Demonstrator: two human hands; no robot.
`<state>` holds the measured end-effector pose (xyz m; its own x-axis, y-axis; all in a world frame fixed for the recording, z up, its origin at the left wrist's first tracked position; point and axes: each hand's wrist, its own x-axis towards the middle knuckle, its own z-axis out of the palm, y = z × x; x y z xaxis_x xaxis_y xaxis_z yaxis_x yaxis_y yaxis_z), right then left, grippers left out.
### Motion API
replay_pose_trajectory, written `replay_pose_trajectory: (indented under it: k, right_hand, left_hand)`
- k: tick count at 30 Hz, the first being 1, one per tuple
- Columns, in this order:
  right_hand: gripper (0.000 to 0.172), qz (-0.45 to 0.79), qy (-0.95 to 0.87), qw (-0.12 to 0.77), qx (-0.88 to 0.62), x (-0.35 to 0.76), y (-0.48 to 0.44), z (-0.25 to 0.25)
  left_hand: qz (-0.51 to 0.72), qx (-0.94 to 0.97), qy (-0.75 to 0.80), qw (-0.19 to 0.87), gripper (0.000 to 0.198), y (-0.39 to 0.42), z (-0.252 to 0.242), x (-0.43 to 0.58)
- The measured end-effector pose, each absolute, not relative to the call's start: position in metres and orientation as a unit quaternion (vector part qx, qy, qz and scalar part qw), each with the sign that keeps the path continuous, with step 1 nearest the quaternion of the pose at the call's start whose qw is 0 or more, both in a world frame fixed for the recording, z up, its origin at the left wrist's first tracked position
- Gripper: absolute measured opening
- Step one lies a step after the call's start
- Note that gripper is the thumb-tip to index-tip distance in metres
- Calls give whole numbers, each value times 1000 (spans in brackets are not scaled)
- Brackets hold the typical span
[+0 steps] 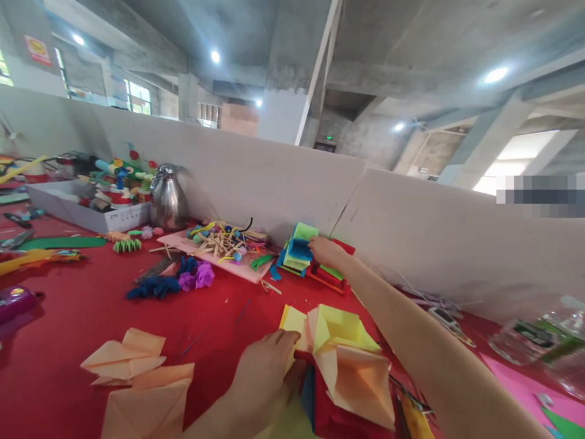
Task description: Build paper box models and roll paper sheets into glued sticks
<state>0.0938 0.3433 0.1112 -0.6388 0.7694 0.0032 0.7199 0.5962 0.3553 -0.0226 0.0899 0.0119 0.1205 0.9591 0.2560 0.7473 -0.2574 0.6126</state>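
A: Right up front, peach folded papers [146, 405] lie on the red table [219, 341], and just beside them, there's the left hand [260, 366]!

B: Fingers on a pale yellow paper [292, 323], thumb low by its side. Gripping or just steadying? Can't tell from here.

A: Next to it, the pile: a yellow folded paper [345, 326] with a peach pocket [365, 384] before it, mouth facing us.

B: Now look beyond! The right hand [329, 253] is out at the blue paper [300, 249], which stands among light green folds [305, 231]. Fingers bent at its edge; a pinch or a mere touch, I can't say.

A: So the step in hand looks like handling those far folds while the left minds the near pile.

B: Any next move calls for light fingertips, I'd judge: thin folds crush easily.

A: And behind it all, the white partition [256, 183]!
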Motion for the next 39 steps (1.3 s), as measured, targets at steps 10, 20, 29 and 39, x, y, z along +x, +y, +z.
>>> replay_pose_trajectory:
  k: [10, 20, 29, 39]
  right_hand:
    - [28, 270, 823, 60, 496, 118, 309, 118]
    - [28, 263, 815, 48, 515, 117, 309, 103]
    - [28, 196, 829, 30, 523, 120, 303, 102]
    - [35, 99, 830, -150, 528, 149, 235, 155]
  left_hand:
    - [310, 740, 574, 163, 29, 86, 14, -21]
    - [307, 742, 570, 172, 31, 86, 15, -22]
    - [311, 750, 562, 162, 32, 86, 12, -22]
    - [304, 751, 566, 151, 32, 84, 6, -22]
